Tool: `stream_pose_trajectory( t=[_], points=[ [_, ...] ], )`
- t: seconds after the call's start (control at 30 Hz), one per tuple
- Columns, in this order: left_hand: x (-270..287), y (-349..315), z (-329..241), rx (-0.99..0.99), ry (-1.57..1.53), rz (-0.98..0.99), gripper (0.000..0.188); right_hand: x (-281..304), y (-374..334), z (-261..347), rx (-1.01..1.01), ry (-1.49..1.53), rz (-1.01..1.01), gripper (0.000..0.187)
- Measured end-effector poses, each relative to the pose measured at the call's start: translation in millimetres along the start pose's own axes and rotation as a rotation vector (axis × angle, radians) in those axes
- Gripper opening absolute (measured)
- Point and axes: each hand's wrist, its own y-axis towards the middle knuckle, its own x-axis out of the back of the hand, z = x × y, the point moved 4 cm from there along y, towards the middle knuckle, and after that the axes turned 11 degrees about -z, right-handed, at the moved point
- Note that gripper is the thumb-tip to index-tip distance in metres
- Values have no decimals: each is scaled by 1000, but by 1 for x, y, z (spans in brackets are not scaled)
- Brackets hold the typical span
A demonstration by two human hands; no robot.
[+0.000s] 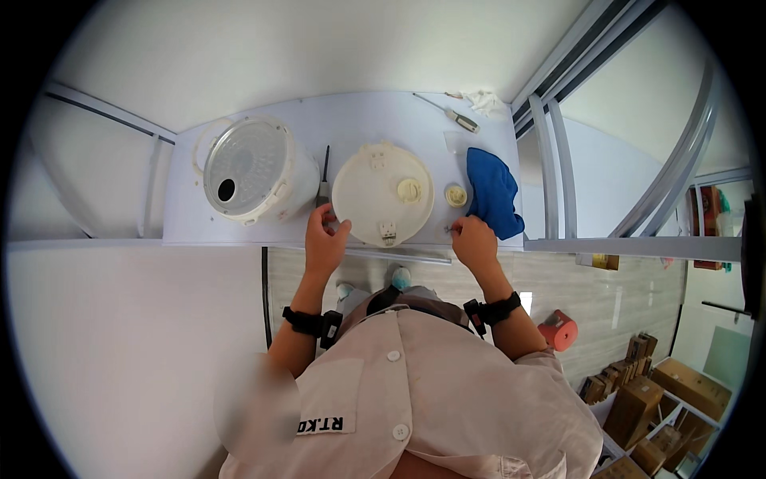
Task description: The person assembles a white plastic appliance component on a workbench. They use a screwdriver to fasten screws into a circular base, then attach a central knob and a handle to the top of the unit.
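We see dark lettering on the pocket of the pale shirt (447, 375). On the table (319, 120), a white bucket (299, 188) stands at left under a translucent lid (251, 164) with a dark round hole; we cannot make out its contents. The cream disc (367, 195) lies between our hands, a small round cap (409, 190) on it and a metal latch (388, 232) at its near edge. Our left hand (325, 243) is at the handle of a dark screwdriver (324, 190); we cannot tell whether its fingers grasp it. Our right hand's (476, 241) fingers pinch a small grey piece (448, 230). Just beyond lie a cream ring (456, 195) and a blue cloth (491, 191); another screwdriver (463, 121) lies farther back.
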Motion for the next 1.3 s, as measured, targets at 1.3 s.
stream_pose_trajectory(
  t=[1.3],
  points=[
    [35, -17, -87, -510, -227, 220, 17, 24, -12, 180, -9, 1033, 396, 13]
  ],
)
